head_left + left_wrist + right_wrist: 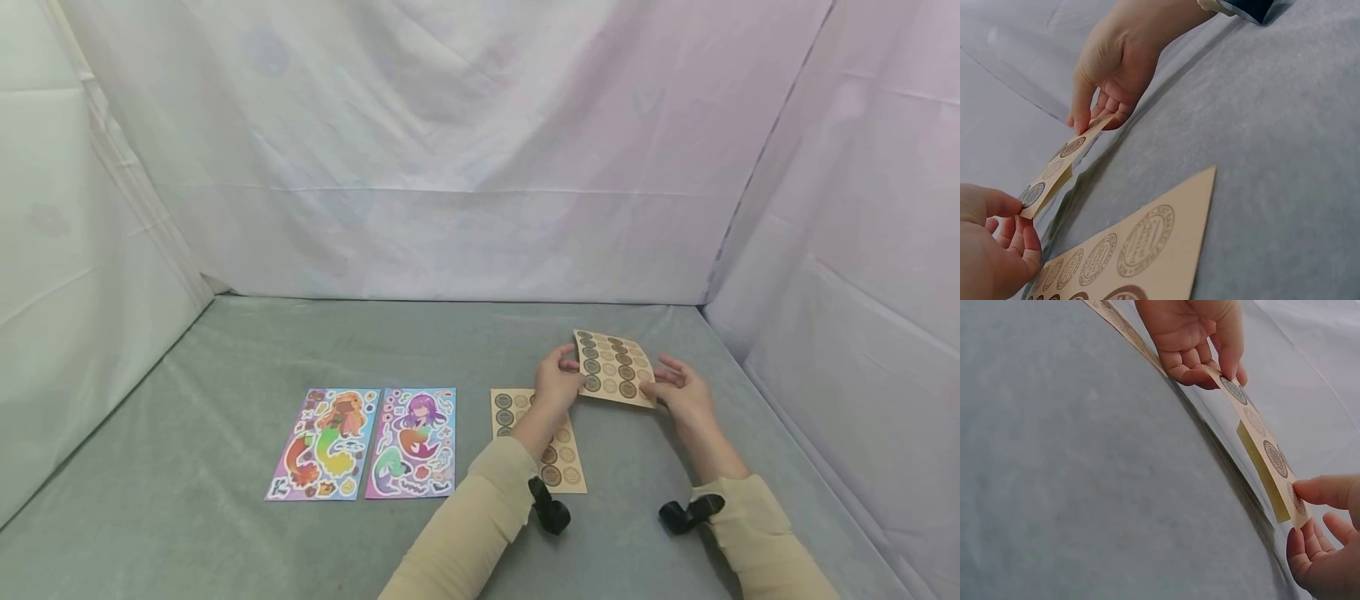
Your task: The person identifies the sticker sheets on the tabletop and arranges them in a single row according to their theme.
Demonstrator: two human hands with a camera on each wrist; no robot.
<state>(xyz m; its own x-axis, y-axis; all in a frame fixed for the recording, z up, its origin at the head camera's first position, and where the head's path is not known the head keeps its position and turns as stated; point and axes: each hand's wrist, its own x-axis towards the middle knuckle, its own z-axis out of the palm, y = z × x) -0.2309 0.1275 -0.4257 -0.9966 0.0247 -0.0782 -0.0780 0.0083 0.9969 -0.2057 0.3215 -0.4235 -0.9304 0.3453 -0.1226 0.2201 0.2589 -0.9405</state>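
A tan sheet of round stickers point(617, 367) is held up off the table between both hands. My left hand point(557, 383) pinches its left edge, thumb on the printed face. At the lower right edge, my right hand point(684, 396) pinches the same sheet. In the right wrist view a yellowish backing layer point(1263, 469) shows beneath the raised sheet point(1272, 456). A second tan sticker sheet point(558, 467) lies flat on the table, partly hidden under the left forearm; the left wrist view shows its round printed stickers point(1146, 240) close up.
Two colourful mermaid sticker sheets lie side by side to the left, one with an orange-haired figure point(322, 446), one with a purple-haired figure point(412, 446). The grey cloth-covered table point(187, 450) is bounded by white curtains point(450, 167) at the back and sides.
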